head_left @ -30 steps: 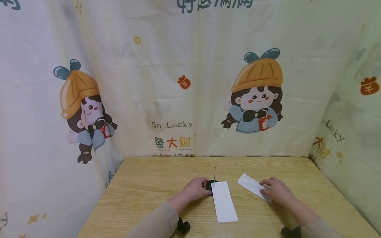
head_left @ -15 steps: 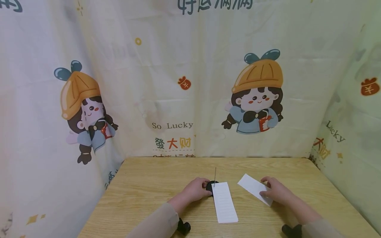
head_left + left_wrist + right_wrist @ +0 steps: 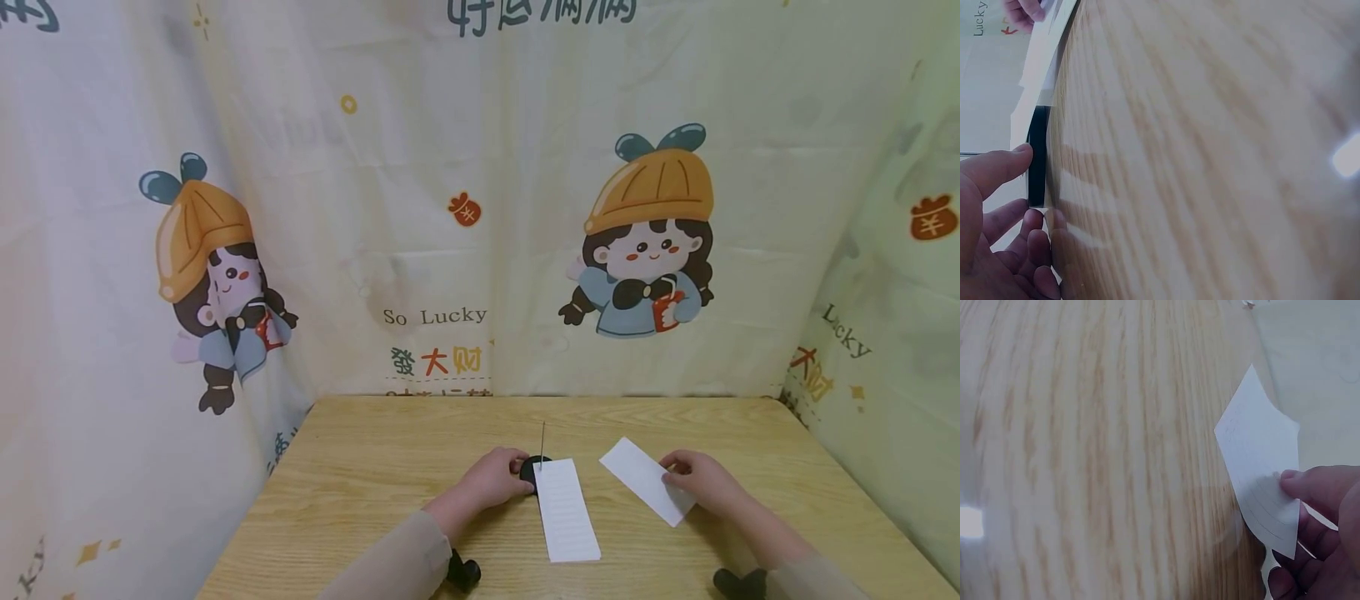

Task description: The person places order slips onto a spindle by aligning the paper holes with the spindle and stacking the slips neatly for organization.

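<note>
A bill spike, with a thin upright rod and a round black base, stands on the table in the head view. My left hand holds the base at its left side, thumb on its top edge in the left wrist view. A lined white paper slip extends toward me from the spike, its far end covering part of the base. To the right, my right hand pinches a second white paper slip near one end, thumb on top. Faint lines show on this slip, which bends slightly in the right wrist view.
The wood-grain table meets a printed cloth curtain at the back and both sides. Black wrist devices sit at both sleeve cuffs, low over the table.
My right hand has moved slightly right, and the slip it holds has turned so more of its face shows. My left hand, the spike and the other slip stay put.
</note>
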`<control>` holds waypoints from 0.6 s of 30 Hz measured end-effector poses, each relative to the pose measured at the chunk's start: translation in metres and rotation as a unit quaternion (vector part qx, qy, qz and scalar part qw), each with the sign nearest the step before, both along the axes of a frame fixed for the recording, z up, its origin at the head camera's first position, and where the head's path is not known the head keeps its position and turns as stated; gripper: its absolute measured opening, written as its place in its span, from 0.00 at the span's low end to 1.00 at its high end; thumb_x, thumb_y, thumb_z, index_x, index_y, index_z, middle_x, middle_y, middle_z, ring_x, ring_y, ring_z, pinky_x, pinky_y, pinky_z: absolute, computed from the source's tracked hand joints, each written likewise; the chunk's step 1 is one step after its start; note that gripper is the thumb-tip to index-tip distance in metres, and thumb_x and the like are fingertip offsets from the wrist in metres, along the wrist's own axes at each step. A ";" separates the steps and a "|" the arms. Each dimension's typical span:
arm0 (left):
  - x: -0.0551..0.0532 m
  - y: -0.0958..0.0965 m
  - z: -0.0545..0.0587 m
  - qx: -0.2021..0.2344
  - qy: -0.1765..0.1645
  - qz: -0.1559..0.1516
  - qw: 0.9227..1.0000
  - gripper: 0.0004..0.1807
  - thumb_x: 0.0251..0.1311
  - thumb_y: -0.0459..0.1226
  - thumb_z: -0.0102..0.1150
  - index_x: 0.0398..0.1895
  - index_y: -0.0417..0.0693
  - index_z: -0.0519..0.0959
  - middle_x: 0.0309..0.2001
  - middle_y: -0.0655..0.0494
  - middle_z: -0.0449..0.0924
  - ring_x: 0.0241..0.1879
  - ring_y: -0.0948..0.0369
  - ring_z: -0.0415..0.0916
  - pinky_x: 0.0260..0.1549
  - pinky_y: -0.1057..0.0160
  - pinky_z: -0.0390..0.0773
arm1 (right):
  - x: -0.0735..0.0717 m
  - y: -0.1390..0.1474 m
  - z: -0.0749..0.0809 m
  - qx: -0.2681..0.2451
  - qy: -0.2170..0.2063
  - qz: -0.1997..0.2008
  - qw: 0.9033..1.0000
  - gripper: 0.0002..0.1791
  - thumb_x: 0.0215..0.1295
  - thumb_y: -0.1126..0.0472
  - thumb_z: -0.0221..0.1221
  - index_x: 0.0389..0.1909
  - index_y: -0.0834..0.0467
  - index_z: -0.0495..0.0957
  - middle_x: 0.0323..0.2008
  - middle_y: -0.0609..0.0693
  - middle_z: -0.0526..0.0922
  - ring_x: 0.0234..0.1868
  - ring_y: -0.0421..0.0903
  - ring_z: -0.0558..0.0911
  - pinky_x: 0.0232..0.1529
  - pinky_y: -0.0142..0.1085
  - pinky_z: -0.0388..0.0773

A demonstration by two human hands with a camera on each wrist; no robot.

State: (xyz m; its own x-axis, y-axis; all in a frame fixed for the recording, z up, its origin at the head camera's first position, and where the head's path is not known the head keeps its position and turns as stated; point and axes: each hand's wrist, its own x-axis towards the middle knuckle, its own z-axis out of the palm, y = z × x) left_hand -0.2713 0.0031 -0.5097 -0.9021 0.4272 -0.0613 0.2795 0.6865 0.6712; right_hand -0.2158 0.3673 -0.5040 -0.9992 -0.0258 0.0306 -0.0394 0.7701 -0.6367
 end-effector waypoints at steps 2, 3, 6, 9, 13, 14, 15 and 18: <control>0.000 0.001 0.000 0.001 -0.004 0.003 1.000 0.28 0.54 0.43 0.73 0.59 0.47 0.79 0.41 0.59 0.78 0.42 0.61 0.73 0.50 0.53 0.75 | 0.000 0.001 -0.001 -0.010 0.002 0.000 1.000 0.09 0.62 0.64 0.65 0.41 0.63 0.81 0.31 0.49 0.77 0.33 0.45 0.72 0.34 0.38 0.70; 0.001 0.001 0.000 0.001 -0.006 0.003 1.000 0.28 0.54 0.43 0.73 0.59 0.48 0.79 0.41 0.59 0.78 0.42 0.61 0.73 0.51 0.53 0.75 | 0.000 0.002 -0.002 -0.013 0.004 0.002 1.000 0.08 0.62 0.64 0.65 0.41 0.63 0.81 0.31 0.48 0.77 0.33 0.45 0.72 0.34 0.37 0.70; 0.002 0.001 0.000 0.002 -0.009 0.004 1.000 0.27 0.54 0.42 0.73 0.58 0.48 0.79 0.41 0.59 0.78 0.41 0.60 0.73 0.51 0.52 0.75 | 0.001 0.003 -0.004 -0.020 0.011 0.007 1.000 0.08 0.63 0.64 0.64 0.40 0.63 0.80 0.30 0.49 0.76 0.32 0.44 0.72 0.32 0.36 0.69; 0.002 0.001 -0.001 0.002 -0.013 0.004 1.000 0.27 0.55 0.42 0.73 0.58 0.48 0.79 0.41 0.59 0.78 0.41 0.60 0.72 0.51 0.52 0.75 | 0.002 0.004 -0.003 -0.022 0.016 0.012 1.000 0.07 0.64 0.63 0.63 0.39 0.63 0.79 0.29 0.49 0.75 0.31 0.43 0.71 0.30 0.35 0.68; 0.002 0.000 0.000 0.004 -0.014 0.003 1.000 0.27 0.54 0.42 0.73 0.59 0.48 0.79 0.42 0.59 0.78 0.41 0.60 0.73 0.51 0.52 0.75 | 0.003 0.003 0.001 -0.030 0.014 0.006 0.999 0.08 0.66 0.61 0.63 0.39 0.62 0.79 0.31 0.49 0.76 0.32 0.43 0.72 0.31 0.35 0.69; 0.002 0.000 0.000 0.003 -0.013 0.002 1.000 0.27 0.54 0.42 0.73 0.59 0.48 0.79 0.42 0.59 0.78 0.41 0.60 0.73 0.51 0.52 0.75 | 0.004 0.002 0.002 -0.031 0.014 0.004 0.999 0.08 0.66 0.61 0.63 0.39 0.62 0.79 0.32 0.49 0.77 0.33 0.43 0.72 0.32 0.35 0.70; 0.001 0.000 -0.001 0.003 -0.011 0.002 1.000 0.27 0.55 0.43 0.73 0.59 0.48 0.79 0.42 0.59 0.79 0.42 0.60 0.73 0.51 0.52 0.75 | 0.004 0.002 0.003 -0.028 0.016 0.004 0.999 0.08 0.66 0.61 0.62 0.39 0.62 0.79 0.33 0.49 0.78 0.34 0.43 0.73 0.33 0.35 0.70; 0.000 -0.001 -0.001 0.001 -0.006 -0.002 1.000 0.27 0.54 0.43 0.73 0.58 0.48 0.79 0.42 0.59 0.78 0.41 0.60 0.72 0.50 0.52 0.75 | 0.005 0.000 0.006 -0.031 0.019 0.003 0.999 0.07 0.67 0.61 0.62 0.39 0.62 0.79 0.35 0.49 0.79 0.36 0.44 0.74 0.35 0.35 0.71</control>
State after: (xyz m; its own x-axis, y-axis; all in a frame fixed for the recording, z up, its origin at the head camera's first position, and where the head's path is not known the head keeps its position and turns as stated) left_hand -0.2709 0.0023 -0.5103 -0.8993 0.4316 -0.0705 0.2749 0.6832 0.6765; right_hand -0.2105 0.3676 -0.4976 -0.9971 -0.0282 0.0710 -0.0692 0.7293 -0.6806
